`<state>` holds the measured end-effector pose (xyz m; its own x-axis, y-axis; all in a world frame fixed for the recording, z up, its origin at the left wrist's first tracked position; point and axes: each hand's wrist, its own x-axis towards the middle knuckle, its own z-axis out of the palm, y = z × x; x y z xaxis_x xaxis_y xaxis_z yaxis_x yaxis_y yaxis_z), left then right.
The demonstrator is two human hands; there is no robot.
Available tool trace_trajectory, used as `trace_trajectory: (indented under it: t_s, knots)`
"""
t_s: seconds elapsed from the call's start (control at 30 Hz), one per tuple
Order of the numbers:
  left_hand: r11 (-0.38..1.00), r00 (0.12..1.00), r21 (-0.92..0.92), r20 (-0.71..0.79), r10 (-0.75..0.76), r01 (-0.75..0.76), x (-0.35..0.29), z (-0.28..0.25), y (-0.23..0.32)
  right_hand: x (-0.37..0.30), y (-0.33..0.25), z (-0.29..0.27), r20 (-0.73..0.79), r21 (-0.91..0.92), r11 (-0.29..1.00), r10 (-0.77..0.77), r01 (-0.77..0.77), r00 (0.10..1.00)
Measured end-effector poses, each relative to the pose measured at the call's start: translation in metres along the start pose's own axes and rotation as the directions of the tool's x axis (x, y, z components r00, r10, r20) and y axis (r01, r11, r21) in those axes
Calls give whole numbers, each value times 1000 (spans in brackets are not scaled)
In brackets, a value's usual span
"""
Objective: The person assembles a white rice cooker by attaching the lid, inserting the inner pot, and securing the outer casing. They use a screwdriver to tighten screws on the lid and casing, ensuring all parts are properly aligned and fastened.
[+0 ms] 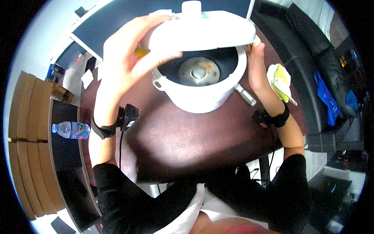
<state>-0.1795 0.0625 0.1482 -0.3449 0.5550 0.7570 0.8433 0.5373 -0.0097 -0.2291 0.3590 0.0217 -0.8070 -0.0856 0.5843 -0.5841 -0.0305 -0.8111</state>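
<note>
Evidently the left grip [125, 50] clasps the white lid [202, 35] (right grip [257, 66]: I can't tell)

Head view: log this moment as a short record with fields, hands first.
Left hand: grips lid at left end, thumb below its edge
Right hand: at lid's right end, fingers partly hidden
Lid: white, raised over pot
Pot: white, on brown table
Inside pot: metal disc
Right of pot: white-and-yellow bundle
Far left: bottle, blue cap
</note>
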Motion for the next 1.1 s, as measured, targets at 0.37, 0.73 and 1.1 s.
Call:
trace_trajectory:
  t_s: [0.37,0.73,1.1]
  knots:
    - [946,951,-107,-14,-308,305,44,-10,-47,82,-62,-14,81,-306,890,-329,338,941]
    - [913,927,-159,76,-367,375,75,-15,-35,114,-75,-14,130,-370,825,-409,426,904]
    - [905,924,-188,40,-380,380,87,-10,-21,118,-79,-10,104,-476,757,-456,447,884]
